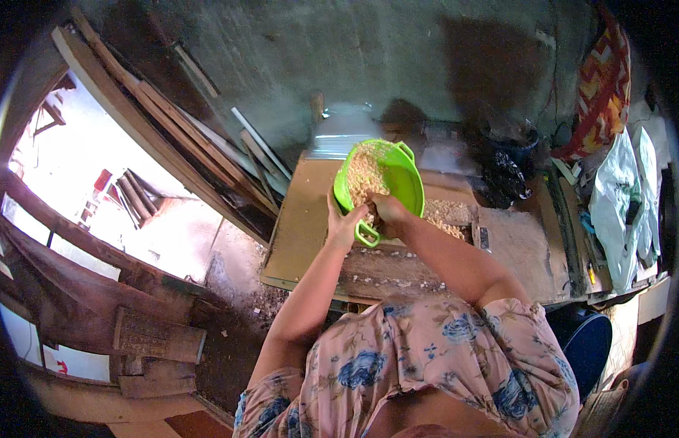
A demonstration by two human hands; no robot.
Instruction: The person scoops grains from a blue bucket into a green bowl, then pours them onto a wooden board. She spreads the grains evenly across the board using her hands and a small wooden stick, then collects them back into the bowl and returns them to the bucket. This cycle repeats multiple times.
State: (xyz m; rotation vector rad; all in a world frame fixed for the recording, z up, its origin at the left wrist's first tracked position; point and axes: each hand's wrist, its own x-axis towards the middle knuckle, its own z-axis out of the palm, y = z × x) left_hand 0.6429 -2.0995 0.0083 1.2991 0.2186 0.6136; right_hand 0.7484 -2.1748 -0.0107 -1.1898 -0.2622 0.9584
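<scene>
A bright green plastic bowl (pixel 405 178) with loop handles is tilted above a work surface in front of me. Loose pale, crumbly pieces (pixel 364 169) fill its left side. My left hand (pixel 345 222) grips the bowl's near left rim, the thumb beside the near handle. My right hand (pixel 390 213) reaches into the bowl at the near edge of the pieces. Its fingertips are partly hidden there, so I cannot tell what they hold. Below, a shallow wooden tray (pixel 394 268) holds more pale pieces (pixel 449 224), partly behind my right forearm.
A brown board (pixel 295 219) lies left of the tray. Long wooden planks (pixel 197 153) lean beside a bright opening. White plastic bags (pixel 616 213) hang at the right, near a patterned cloth (pixel 602 87). A black plastic bag (pixel 503 180) sits at the back right.
</scene>
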